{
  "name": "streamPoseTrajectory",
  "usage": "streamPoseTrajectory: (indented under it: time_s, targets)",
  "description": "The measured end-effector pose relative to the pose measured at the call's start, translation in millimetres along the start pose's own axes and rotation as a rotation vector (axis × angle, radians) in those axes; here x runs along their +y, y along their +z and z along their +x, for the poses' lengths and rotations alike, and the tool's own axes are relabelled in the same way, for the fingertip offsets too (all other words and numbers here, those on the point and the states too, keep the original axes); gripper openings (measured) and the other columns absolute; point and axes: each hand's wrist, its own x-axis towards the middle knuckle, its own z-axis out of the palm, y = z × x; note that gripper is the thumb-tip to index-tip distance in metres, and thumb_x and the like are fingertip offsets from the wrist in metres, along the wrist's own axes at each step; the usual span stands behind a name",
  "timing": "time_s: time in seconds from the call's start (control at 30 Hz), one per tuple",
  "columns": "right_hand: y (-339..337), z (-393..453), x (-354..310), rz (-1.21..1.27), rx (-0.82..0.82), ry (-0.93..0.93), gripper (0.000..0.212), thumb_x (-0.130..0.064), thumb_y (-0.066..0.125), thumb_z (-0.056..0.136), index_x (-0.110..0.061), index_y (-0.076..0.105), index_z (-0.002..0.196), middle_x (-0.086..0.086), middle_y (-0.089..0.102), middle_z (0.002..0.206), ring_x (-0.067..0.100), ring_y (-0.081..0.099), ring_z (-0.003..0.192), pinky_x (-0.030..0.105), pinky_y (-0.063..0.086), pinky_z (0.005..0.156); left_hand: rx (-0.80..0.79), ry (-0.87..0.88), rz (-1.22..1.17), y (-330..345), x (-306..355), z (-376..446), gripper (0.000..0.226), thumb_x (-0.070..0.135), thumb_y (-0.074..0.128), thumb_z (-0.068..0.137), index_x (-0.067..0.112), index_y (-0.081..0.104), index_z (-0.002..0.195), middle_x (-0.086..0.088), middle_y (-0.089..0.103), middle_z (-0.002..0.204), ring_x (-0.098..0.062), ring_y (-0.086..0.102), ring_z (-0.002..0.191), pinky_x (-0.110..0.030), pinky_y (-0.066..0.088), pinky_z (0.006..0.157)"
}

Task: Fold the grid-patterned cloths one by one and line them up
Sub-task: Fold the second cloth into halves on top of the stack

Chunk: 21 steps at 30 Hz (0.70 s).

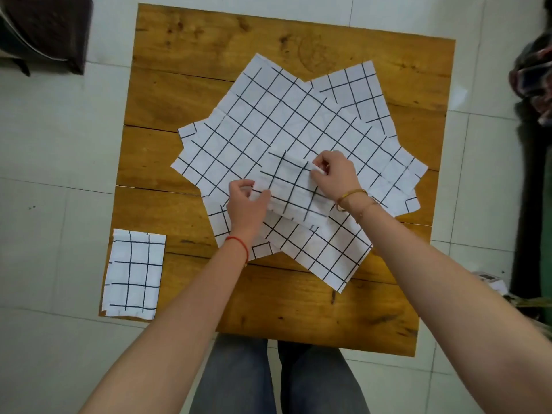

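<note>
I held the partly folded cloth (294,191) at centre frame, on top of the spread pile of unfolded cloths (268,121) on the wooden table (185,40). My left hand (246,201) pinched its lower-left edge; my right hand (334,174) pinched its upper-right corner. The cloth lay directly between both hands, its long axis running from upper left to lower right of the frame. The finished folded cloth (133,273) sat at the lower-left table corner, well apart and nearer my left hand. I judged that the coming placement would carry this cloth down-left, beside that one.
</note>
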Motion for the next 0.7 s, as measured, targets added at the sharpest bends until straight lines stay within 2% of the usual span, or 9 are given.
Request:
streamPoseTrajectory:
  time_s: [0.1,0.2,0.27,0.3,0.33,0.4,0.47,0.53,0.7]
  targets:
    - [3.1,-20.5,-6.9,0.380,-0.052,0.180,0.012,-0.010,0.063,0.085,-0.017,0.053,0.087,-0.006,0.042,0.069,0.008,0.039,0.059,0.015,0.034,0.056,-0.155,-0.222,-0.300,-16.6,-1.1,0.0,0.044,0.027,0.072,0.083,0.023,0.045,0.117,-0.005,0.058,0.104,-0.018,0.060,0.089,-0.036,0.054,0.089]
    - [15.4,-41.8,-16.1,0.548,-0.077,0.264,0.015,-0.012,0.063,0.087,-0.020,0.051,0.085,-0.003,0.038,0.065,0.009,0.035,0.056,0.019,0.032,0.056,-0.273,-0.226,-0.233,-27.6,-2.3,-9.7,0.039,0.033,0.069,0.085,0.004,0.059,0.110,-0.001,0.060,0.085,-0.018,0.061,0.081,-0.030,0.053,0.070]
    - [26.1,-53.8,-20.9,0.609,-0.062,0.300,0.018,-0.012,0.062,0.087,-0.024,0.050,0.083,0.002,0.042,0.069,0.012,0.037,0.059,0.022,0.034,0.058,-0.235,-0.194,-0.194,-31.6,-2.0,-17.7,0.013,0.023,0.062,0.093,0.010,0.059,0.091,0.004,0.059,0.077,-0.012,0.060,0.075,-0.030,0.055,0.067]
    - [31.1,-59.0,-22.6,0.635,-0.054,0.318,0.019,-0.011,0.062,0.087,-0.025,0.050,0.083,0.004,0.043,0.071,0.014,0.038,0.061,0.024,0.035,0.059,-0.206,-0.163,-0.134,-34.6,-4.9,-18.9,0.007,0.018,0.058,0.095,0.016,0.062,0.101,0.004,0.062,0.084,-0.014,0.062,0.084,-0.034,0.057,0.077]
    - [36.0,-64.5,-24.9,0.655,-0.052,0.331,0.019,-0.010,0.062,0.087,-0.025,0.051,0.084,0.006,0.045,0.073,0.016,0.040,0.063,0.026,0.037,0.060,-0.183,-0.127,-0.086,-40.8,-5.5,-21.4,0.023,0.015,0.056,0.096,0.014,0.059,0.119,0.002,0.064,0.096,-0.018,0.062,0.096,-0.036,0.054,0.086]
    - [44.7,-71.1,-25.3,0.619,-0.064,0.343,0.016,-0.013,0.063,0.086,-0.022,0.055,0.096,0.004,0.049,0.074,0.017,0.045,0.066,0.029,0.042,0.065,-0.158,-0.044,0.027,-53.5,-10.2,-23.4,0.044,0.013,0.056,0.096,0.003,0.045,0.137,-0.001,0.062,0.112,-0.017,0.055,0.109,-0.028,0.051,0.086]
    - [55.9,-77.9,-26.8,0.523,-0.072,0.327,0.019,-0.020,0.064,0.086,-0.020,0.057,0.104,-0.002,0.051,0.071,0.014,0.048,0.064,0.030,0.044,0.068,-0.143,-0.016,0.071,-68.5,-21.6,-26.1,0.052,0.011,0.058,0.095,0.002,0.039,0.142,-0.001,0.055,0.128,-0.014,0.050,0.118,-0.022,0.042,0.090]
    - [69.0,-86.4,-32.8,0.468,-0.061,0.311,0.015,-0.032,0.064,0.084,-0.023,0.061,0.095,0.002,0.059,0.069,0.017,0.057,0.066,0.034,0.050,0.072,-0.141,-0.006,0.122,-86.4,-31.8,-29.4,0.056,0.012,0.059,0.095,0.003,0.036,0.145,-0.007,0.049,0.141,-0.020,0.045,0.131,-0.025,0.039,0.097]
    - [111.8,-116.7,-48.3,0.358,-0.071,0.299,0.009,-0.028,0.063,0.087,-0.025,0.060,0.079,0.010,0.070,0.081,0.027,0.068,0.081,0.043,0.058,0.079,-0.094,0.050,0.221,-133.0,-64.3,-42.8,0.040,0.013,0.061,0.093,0.004,0.054,0.131,-0.002,0.059,0.126,-0.014,0.055,0.118,-0.023,0.048,0.089]
